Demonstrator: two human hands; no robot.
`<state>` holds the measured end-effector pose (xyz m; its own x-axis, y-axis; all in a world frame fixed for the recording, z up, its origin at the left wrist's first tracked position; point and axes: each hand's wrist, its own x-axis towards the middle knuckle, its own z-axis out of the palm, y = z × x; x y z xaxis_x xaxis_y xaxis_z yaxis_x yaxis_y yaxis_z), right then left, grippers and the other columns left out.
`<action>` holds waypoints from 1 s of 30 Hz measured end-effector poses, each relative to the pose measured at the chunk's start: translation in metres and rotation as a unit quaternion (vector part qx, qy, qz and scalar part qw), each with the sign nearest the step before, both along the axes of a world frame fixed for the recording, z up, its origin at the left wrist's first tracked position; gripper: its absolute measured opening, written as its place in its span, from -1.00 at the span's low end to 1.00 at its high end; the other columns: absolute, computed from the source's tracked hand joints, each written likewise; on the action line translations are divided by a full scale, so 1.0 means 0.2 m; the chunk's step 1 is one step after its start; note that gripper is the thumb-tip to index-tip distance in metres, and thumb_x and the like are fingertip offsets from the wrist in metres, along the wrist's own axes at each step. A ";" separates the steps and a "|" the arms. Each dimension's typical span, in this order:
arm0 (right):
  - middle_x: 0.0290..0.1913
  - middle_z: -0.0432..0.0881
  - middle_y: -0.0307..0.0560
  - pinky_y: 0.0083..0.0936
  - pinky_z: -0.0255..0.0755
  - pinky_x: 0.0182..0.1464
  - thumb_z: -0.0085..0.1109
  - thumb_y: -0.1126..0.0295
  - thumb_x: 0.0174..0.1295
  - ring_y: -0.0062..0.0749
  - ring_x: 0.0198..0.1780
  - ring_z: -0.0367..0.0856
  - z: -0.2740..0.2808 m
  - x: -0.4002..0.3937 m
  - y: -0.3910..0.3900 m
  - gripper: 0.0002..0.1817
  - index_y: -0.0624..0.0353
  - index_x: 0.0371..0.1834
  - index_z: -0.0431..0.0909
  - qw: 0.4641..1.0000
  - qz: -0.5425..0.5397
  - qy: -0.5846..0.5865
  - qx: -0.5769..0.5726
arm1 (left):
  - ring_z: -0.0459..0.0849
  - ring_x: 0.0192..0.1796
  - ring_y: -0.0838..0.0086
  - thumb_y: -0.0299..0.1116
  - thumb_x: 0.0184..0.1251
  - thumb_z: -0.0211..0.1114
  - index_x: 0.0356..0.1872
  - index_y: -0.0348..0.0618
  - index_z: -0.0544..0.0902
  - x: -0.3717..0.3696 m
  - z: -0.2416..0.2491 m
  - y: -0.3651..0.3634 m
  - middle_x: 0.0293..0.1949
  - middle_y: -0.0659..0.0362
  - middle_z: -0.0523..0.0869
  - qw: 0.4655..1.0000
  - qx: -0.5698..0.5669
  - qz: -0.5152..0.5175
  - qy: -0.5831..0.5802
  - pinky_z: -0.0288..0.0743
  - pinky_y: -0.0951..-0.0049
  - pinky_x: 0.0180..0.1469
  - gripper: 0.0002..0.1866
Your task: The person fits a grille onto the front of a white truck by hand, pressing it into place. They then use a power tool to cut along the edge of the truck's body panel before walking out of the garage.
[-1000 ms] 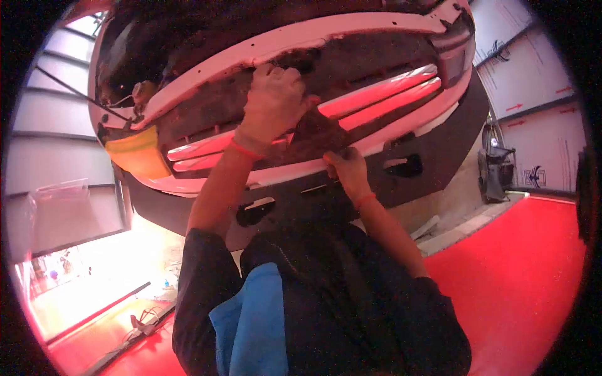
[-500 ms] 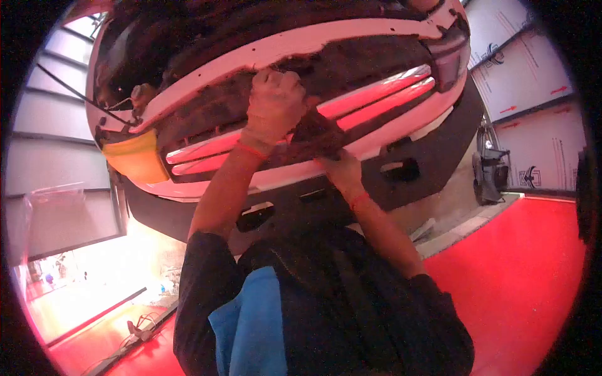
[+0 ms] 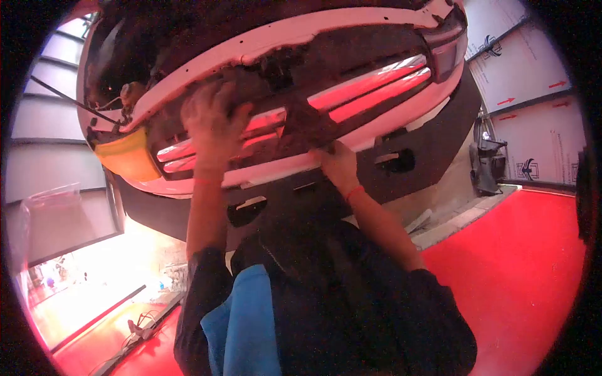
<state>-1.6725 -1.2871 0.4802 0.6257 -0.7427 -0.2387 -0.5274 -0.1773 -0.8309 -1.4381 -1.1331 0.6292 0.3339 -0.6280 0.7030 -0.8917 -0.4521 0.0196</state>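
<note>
In front of me is the front of a vehicle with its engine bay uncovered above. Its dark grille point(image 3: 370, 91) carries bright chrome bars that reflect red. My left hand point(image 3: 215, 119) is over the left half of the grille, its fingers spread and slightly blurred; I see nothing held in it. Lower and to the right, my right hand point(image 3: 338, 166) has its fingers curled at the grille's bottom middle edge, just above the dark bumper point(image 3: 433, 163). The tips of those fingers are partly hidden. A pale body panel point(image 3: 276, 36) runs above the grille.
A yellow-covered headlamp point(image 3: 125, 156) is at the left corner. A blue cloth point(image 3: 251, 319) hangs at my front. Cables point(image 3: 141, 329) lie on the floor at left. A black object point(image 3: 489, 166) stands by the printed wall panels point(image 3: 533, 135). The floor point(image 3: 501, 269) is red.
My left hand has left the top middle of the grille, moved left and down, and gone from closed to spread. My right hand stays near the bottom edge.
</note>
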 end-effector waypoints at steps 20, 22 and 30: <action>-0.38 0.74 0.05 -0.31 0.53 -0.14 0.53 0.13 0.11 -0.26 -0.34 0.67 -0.03 -0.01 0.00 -0.58 0.28 -0.20 0.72 0.994 -0.007 0.001 -0.108 | 0.59 0.31 0.14 -0.08 0.00 0.59 0.11 0.03 0.73 0.16 -0.13 0.25 0.19 0.14 0.69 0.999 0.007 0.044 -0.010 0.25 -0.20 0.44 -0.43; -0.40 0.74 -0.01 -0.31 0.54 -0.14 0.52 0.14 0.12 -0.31 -0.35 0.65 -0.03 -0.01 0.00 -0.59 0.31 -0.21 0.71 0.992 -0.015 -0.070 -0.105 | 0.58 0.32 0.09 -0.06 0.16 0.52 0.21 0.09 0.68 0.17 -0.15 0.25 0.20 0.13 0.68 1.000 0.002 0.013 0.019 0.22 -0.21 0.49 -0.44; -0.50 0.66 -0.17 -0.41 0.43 -0.42 0.48 0.16 0.19 -0.56 -0.49 0.55 -0.10 -0.05 -0.06 -0.61 0.27 -0.11 0.73 0.998 0.012 -0.036 -0.057 | 0.56 0.35 0.18 -0.13 0.09 0.54 0.15 0.13 0.69 0.16 -0.19 0.23 0.23 0.22 0.66 1.000 -0.022 0.019 0.013 0.30 -0.14 0.47 -0.47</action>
<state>-1.6821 -1.2997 0.4599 0.6564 -0.7468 -0.1068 -0.4614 -0.2854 -0.8400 -1.4069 -1.0865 0.5908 0.3744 -0.5831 0.7210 -0.8734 -0.4830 0.0629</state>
